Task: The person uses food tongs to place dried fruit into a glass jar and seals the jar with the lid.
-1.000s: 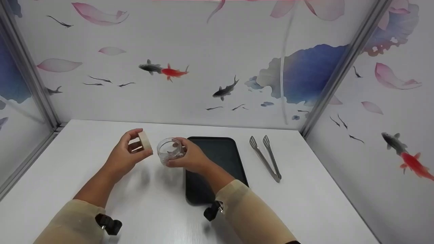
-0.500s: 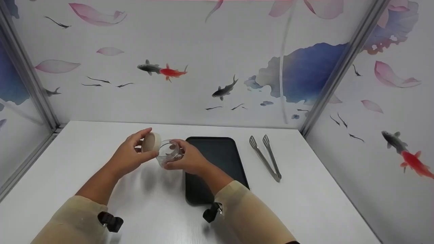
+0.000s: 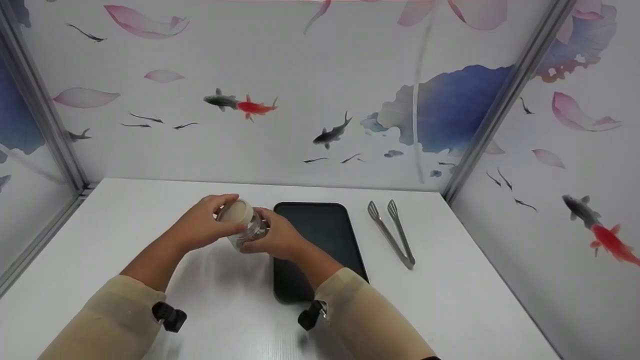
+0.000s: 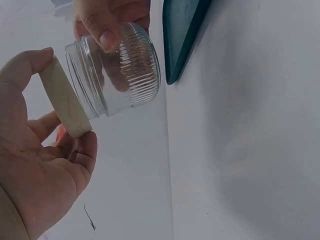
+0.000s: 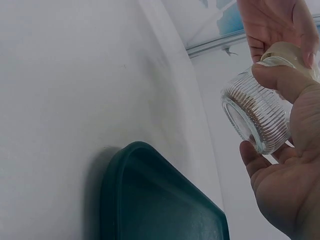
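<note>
My left hand [image 3: 205, 225] pinches a round cream lid [image 4: 65, 96] by its edge, thumb on one side and fingers on the other. A clear glass jar [image 4: 112, 75] with a ribbed lower wall and a threaded neck is gripped by my right hand [image 3: 277, 234]. In the left wrist view the lid faces the jar's mouth, tilted against it, with a narrow gap at the rim. From the head view the lid [image 3: 236, 212] overlaps the top of the jar. The right wrist view shows the ribbed jar [image 5: 260, 112] between thumb and fingers, held up off the table.
A dark rectangular tray [image 3: 320, 225] lies beneath and beside my right forearm. Metal tongs [image 3: 395, 235] rest on the white table [image 3: 450, 300] to the tray's right, arms spread. Printed panels [image 3: 280, 150] stand along the table's back and sides.
My left hand has moved right with the lid, bringing it from beside the jar to over its mouth. My right hand has stayed nearly in place, holding the jar.
</note>
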`<state>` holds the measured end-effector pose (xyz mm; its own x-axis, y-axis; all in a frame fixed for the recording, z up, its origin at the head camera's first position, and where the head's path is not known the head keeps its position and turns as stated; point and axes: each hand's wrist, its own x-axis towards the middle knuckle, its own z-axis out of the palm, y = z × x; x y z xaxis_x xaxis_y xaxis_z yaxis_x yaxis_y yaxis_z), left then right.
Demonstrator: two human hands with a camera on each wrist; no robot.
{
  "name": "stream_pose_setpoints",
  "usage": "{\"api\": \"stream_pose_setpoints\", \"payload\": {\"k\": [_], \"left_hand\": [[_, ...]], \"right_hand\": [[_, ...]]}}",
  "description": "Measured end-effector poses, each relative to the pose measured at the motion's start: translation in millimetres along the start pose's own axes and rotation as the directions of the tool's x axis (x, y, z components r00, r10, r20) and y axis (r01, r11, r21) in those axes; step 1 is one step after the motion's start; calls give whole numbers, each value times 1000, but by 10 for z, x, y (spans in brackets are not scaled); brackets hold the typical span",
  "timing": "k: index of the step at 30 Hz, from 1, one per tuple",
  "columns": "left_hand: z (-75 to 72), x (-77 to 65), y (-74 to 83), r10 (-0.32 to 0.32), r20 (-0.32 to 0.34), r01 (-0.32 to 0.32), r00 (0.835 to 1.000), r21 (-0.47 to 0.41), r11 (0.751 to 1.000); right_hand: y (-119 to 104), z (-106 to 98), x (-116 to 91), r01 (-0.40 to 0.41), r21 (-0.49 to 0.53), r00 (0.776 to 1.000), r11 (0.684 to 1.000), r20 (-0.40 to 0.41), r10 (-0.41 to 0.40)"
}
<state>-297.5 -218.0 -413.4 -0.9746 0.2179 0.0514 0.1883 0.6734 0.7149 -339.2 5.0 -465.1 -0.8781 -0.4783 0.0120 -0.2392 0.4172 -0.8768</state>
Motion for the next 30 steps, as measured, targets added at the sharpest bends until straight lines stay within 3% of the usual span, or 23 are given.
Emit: {"api": "stream_pose_setpoints", "payload": {"k": [8, 18, 30], "left_hand": [[38, 26, 72, 17, 37, -17, 999, 20, 1000], [69, 37, 90, 2, 26, -3, 1000, 64, 998], [83, 51, 142, -63, -1, 63, 998, 110, 992]], "right_hand": [[15, 13, 0, 22, -29, 1000, 999, -4, -23], [10, 13, -8, 37, -25, 999, 999, -2, -37], [31, 38, 0, 15, 10, 1000, 1000, -7, -15]]}}
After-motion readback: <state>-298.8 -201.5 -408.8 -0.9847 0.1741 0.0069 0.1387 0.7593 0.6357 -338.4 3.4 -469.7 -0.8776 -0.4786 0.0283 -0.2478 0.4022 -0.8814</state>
